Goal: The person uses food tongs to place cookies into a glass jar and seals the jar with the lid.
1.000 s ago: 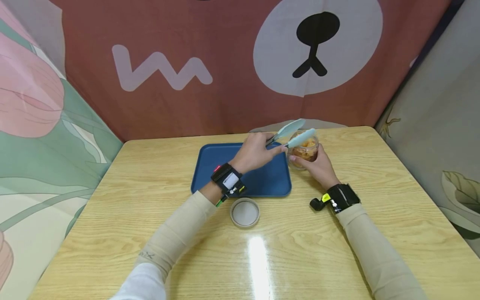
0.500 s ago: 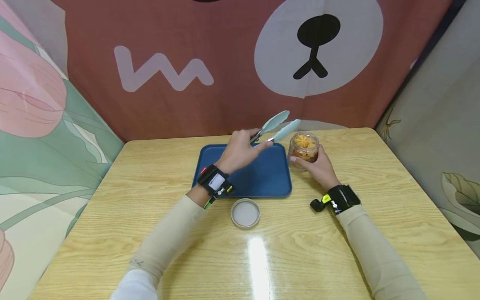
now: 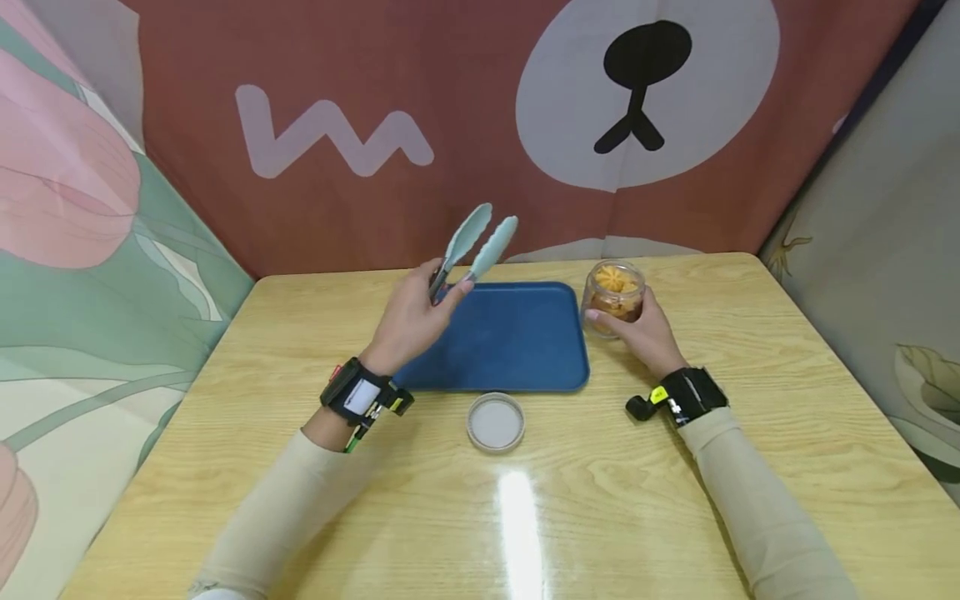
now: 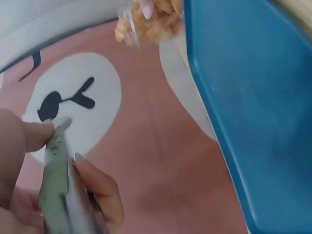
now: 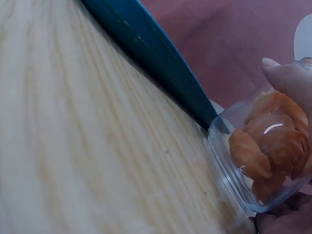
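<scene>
My left hand [image 3: 412, 317] grips a pair of tongs [image 3: 468, 242] with pale blue-green tips, raised above the left part of a blue tray [image 3: 517, 342]. The tong tips stand apart and nothing shows between them. At the tray's right side, my right hand [image 3: 647, 335] holds a clear jar [image 3: 591, 310] upright on the table, thumb and fingers round its side. Inside it lie several golden piped cookies [image 3: 617, 280], one showing a star-like ridged top. The right wrist view shows the cookies [image 5: 273, 141] through the jar wall.
A round lid [image 3: 496, 423] lies on the wooden table [image 3: 585, 500] just in front of the tray. Behind the table's far edge hangs a brown cloth backdrop [image 3: 330, 217] with a bear face. Patterned cloths flank both sides.
My left hand has carried the tongs from above the jar leftward across the tray, with their tips apart throughout. The right hand keeps its hold on the jar in the same place.
</scene>
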The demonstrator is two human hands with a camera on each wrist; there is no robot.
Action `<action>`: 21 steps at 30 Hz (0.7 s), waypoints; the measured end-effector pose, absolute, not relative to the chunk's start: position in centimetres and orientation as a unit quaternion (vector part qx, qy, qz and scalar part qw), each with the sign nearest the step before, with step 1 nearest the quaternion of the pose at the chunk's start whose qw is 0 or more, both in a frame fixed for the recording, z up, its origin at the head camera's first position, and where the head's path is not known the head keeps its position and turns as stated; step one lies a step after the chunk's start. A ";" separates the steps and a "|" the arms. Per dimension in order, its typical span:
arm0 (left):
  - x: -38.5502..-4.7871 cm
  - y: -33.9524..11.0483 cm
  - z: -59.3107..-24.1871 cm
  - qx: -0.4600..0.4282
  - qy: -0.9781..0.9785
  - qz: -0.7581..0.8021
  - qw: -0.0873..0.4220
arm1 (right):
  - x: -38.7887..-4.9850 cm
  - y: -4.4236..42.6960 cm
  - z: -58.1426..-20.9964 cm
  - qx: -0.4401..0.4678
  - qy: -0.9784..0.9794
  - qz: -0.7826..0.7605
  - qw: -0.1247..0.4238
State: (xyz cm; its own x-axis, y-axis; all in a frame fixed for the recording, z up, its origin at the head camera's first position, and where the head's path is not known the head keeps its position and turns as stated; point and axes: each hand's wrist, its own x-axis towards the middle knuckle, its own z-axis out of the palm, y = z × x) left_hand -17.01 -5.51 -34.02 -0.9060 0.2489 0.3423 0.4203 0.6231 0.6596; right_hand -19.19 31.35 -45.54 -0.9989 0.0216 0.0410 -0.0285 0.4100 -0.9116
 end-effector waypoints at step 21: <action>-17.0 -17.0 -37.6 -0.027 -0.978 -0.191 0.085 | -19.3 31.4 -45.4 0.008 -0.832 0.554 0.026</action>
